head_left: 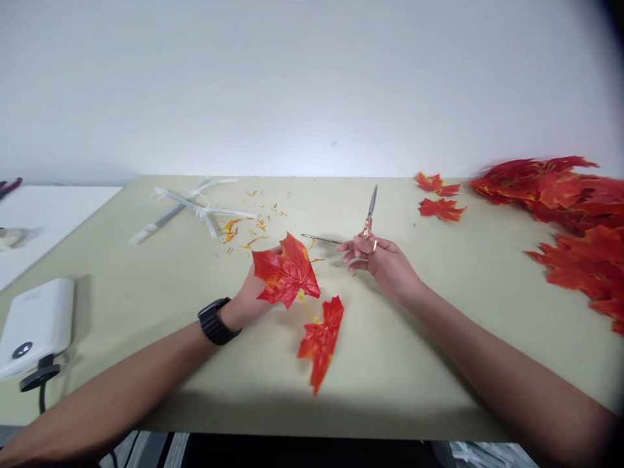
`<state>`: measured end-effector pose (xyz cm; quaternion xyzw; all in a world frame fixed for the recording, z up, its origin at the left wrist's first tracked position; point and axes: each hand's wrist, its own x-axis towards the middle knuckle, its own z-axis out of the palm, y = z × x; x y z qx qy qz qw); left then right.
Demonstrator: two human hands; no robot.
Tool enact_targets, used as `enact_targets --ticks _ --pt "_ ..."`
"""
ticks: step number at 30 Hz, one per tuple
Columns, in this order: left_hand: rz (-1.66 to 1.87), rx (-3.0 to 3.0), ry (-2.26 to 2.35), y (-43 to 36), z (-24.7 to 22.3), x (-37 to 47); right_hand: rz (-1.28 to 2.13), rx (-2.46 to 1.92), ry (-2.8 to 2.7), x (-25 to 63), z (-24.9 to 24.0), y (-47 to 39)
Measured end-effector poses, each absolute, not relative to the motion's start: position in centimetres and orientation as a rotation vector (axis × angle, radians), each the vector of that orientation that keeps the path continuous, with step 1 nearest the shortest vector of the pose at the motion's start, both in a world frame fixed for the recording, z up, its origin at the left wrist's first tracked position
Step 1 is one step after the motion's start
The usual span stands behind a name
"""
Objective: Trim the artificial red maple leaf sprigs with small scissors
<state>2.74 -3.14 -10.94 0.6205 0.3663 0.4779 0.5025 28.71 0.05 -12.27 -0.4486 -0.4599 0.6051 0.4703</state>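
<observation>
My left hand [252, 294], with a black watch on its wrist, holds a red-orange artificial maple leaf [287, 270] above the table. The leaf hides its fingers. A yellow stem [308, 308] links this leaf to a second maple leaf [322, 341], which hangs lower and nearer me. To the right, my right hand [385, 260] is closed around the rose-gold handles of a pair of scissors [369, 218], one blade pointing up and away. A thin metal shaft [322, 239] points left beside my right fingertips; whether it is the other blade I cannot tell.
Yellow-orange scraps [233, 229] lie scattered beyond my left hand, near clear plastic strips [182, 207]. Two maple leaves [441, 209] lie back right, beside a large leaf pile [560, 195]. A white power bank [41, 318] with a cable sits at left.
</observation>
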Motion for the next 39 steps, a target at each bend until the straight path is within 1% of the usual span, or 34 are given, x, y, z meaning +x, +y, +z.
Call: enact_targets --ticks 5,9,12,18,22,28,34,36,39 --pt "1.152 1.536 1.025 -2.8 -10.5 3.3 1.514 -1.126 -1.136 28.4 -12.4 -0.2" --pt "1.111 1.558 1.226 -2.1 -11.4 3.3 1.512 -1.142 -1.121 28.3 -12.5 -0.2" --pt "1.102 1.663 1.293 -1.8 -11.8 3.0 1.514 -1.133 -1.116 28.3 -12.7 -0.1" --pt "1.131 1.857 1.443 -1.9 -9.8 2.0 1.526 -1.114 -1.09 28.3 -13.3 0.1" --pt "1.175 1.768 1.362 -1.7 -8.9 1.6 1.539 -1.116 -1.09 28.3 -13.5 0.1" --pt "0.954 1.501 1.146 -0.8 -11.1 2.5 1.547 -1.093 -1.085 28.3 -13.4 0.1" --pt "0.854 1.57 1.145 -0.4 -11.9 2.7 1.509 -1.058 -1.177 28.3 -11.9 -0.4" --pt "0.854 1.617 1.153 -0.3 -12.2 2.5 1.439 -1.063 -1.256 28.2 -11.5 -0.8" --pt "0.817 1.628 1.088 -0.4 -12.5 2.5 1.242 -1.151 -1.355 27.6 -11.6 -1.3"
